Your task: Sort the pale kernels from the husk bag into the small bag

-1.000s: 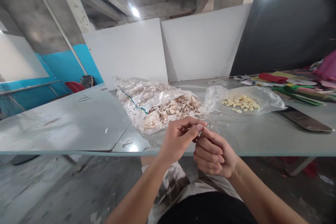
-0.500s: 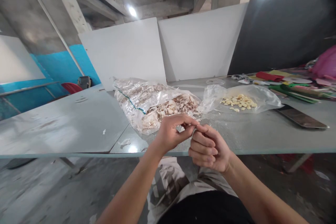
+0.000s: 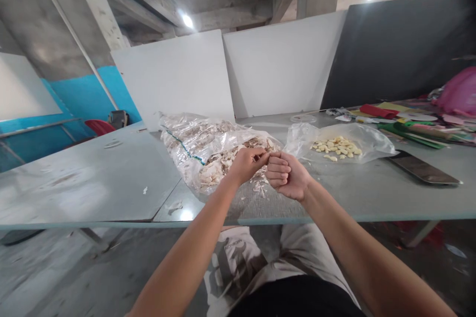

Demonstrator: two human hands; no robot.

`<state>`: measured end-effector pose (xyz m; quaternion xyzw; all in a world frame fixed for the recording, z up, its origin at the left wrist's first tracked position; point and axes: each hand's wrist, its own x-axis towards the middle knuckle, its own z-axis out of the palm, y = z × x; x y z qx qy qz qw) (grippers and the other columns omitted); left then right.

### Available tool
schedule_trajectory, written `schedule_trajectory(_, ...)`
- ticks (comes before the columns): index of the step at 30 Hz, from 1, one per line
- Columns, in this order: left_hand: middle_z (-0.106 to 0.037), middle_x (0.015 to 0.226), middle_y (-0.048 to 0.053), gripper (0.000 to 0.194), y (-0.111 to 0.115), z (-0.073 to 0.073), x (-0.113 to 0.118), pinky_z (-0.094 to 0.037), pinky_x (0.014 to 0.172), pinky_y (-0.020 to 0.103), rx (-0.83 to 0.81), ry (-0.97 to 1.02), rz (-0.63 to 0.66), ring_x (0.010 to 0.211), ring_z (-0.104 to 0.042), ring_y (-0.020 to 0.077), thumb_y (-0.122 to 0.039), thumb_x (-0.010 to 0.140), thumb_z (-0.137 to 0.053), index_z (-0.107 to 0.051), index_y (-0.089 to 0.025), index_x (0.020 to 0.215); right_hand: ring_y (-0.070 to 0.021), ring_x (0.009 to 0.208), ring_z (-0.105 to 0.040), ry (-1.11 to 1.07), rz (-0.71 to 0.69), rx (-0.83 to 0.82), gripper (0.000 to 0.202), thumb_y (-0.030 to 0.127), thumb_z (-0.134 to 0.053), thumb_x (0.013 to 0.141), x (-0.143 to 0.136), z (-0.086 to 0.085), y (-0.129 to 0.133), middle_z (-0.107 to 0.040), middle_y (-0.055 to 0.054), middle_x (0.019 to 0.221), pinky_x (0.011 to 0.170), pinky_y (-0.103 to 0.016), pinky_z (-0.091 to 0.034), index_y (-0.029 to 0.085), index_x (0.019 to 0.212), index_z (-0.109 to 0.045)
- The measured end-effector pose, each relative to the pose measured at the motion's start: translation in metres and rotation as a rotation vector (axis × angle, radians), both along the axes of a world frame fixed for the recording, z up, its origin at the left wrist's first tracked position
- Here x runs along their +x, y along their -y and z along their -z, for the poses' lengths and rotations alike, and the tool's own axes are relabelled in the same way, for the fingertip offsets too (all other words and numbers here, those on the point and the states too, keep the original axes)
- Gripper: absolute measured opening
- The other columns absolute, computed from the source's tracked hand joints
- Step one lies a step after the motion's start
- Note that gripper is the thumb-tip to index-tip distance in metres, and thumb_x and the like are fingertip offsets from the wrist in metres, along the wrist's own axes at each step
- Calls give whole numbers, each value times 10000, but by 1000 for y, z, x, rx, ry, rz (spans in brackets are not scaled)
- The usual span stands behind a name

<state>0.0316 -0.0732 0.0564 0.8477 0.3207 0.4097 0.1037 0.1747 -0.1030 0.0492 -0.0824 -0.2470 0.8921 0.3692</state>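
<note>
My left hand and my right hand meet at the fingertips over the near edge of the skin pile. The left thumb and index finger are pinched together. My right hand's fingers are curled in, its thumb and index finger against the left fingertips. Whatever is between them is hidden. Behind the hands, papery garlic skins spill from a clear plastic bag with a blue-green edge. To the right, peeled garlic cloves lie on another clear plastic bag.
A dark phone-like slab lies on the grey table, right of the cloves. Coloured sheets and scraps and a pink bag crowd the far right. White boards stand along the back.
Both hands have moved up and away from me, closer to the skins. The right fingers are curled tighter, and a pale bit seen between the hands is now hidden.
</note>
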Motion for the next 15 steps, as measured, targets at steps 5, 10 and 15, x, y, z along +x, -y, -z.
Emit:
schedule_trajectory(5, -560, 555, 23, 434, -9, -2, 6, -376, 537, 225, -111, 95, 22, 525, -497, 103, -444, 837, -367, -535, -144, 572, -56, 313, -162, 107, 9, -3, 416, 191, -406, 795, 6, 8, -11, -147, 79, 343, 285, -139, -173, 201, 478, -137)
schedule_trajectory(10, -625, 766, 38, 322, -15, -1, 4, -406, 505, 223, -174, 238, 32, 498, -512, 87, -351, 870, -305, -569, -176, 927, -50, 324, -163, 181, 97, 132, 355, 230, -439, 803, 10, 12, -7, -157, 92, 375, 302, -148, -166, 189, 504, -252)
schedule_trajectory(15, -632, 885, 66, 290, -17, 11, -21, -428, 698, 256, -70, 60, -60, 802, -580, 157, -182, 793, -366, -547, -160, 568, -50, 396, -304, 470, 431, 335, 86, 151, -451, 731, 16, 11, -10, -378, 60, 504, 365, -167, -256, 181, 655, -425)
